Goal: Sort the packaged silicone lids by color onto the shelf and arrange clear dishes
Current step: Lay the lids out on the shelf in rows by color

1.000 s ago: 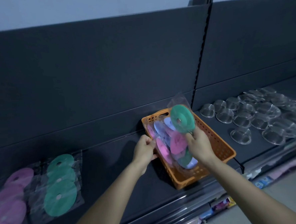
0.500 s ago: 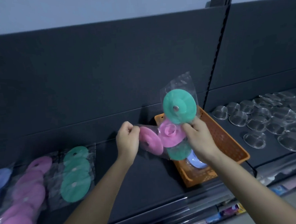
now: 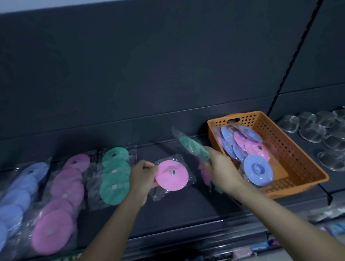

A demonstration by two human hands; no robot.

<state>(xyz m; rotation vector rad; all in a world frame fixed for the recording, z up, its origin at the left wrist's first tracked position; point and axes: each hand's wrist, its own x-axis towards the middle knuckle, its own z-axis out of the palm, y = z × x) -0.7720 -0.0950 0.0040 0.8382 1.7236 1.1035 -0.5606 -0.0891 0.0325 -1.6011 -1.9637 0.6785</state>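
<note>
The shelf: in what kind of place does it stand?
Probably a shop: a dark display shelf with a slotted upright, packaged lids laid in colour rows, and packaged goods on the tier below.

The scene is dim with a cool blue cast, and the dark back panel (image 3: 143,61) filling the upper half gives back little light; only a pale strip of wall along the top edge is brighter. A soft shadow lies just left of the orange basket (image 3: 285,143). Small glints sit on the clear dishes (image 3: 319,131) at the right edge and on the wrap of the pink lid packet (image 3: 172,175) pinched by the left hand (image 3: 143,177). The green lid packet (image 3: 193,147) gripped by the right hand (image 3: 222,171) is smeared by motion blur. The lower edge is soft and unsharp, and the upright strip (image 3: 303,39) at upper right bows with wide-angle distortion
</note>
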